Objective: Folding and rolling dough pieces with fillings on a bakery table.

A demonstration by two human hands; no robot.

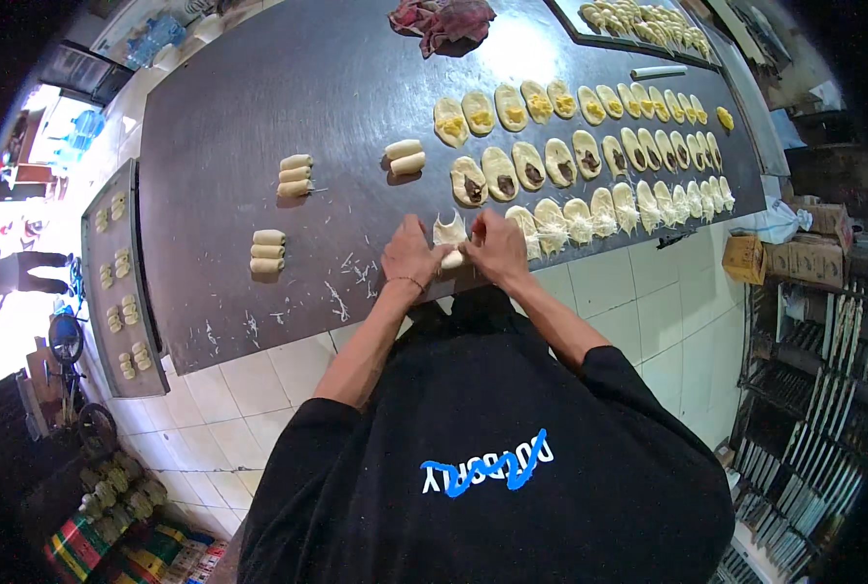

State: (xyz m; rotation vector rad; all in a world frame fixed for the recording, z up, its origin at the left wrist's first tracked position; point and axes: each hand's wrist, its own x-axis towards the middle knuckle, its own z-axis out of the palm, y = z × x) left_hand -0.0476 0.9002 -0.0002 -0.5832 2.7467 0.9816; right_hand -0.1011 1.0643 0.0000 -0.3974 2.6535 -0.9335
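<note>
At the table's near edge, a flat piece of dough (449,233) lies between my hands, its near end rolled into a small thick fold. My left hand (416,255) pinches the fold from the left, fingers bent and pressed together. From the right my right hand (495,248) grips the same dough, with its fingertips on the roll. Right beside that hand begins a row of dough ovals with white shreds (577,220). Behind it lie dough ovals with dark brown filling (529,165), then dough ovals with yellow filling (513,105).
Finished dough rolls stand in small groups, including a trio (268,251) and a pair (405,158). White shreds (334,302) litter the dark table (229,136). A tray of rolls (151,292) adjoins its left end. A reddish cloth (443,21) and another tray (590,37) sit at the far side.
</note>
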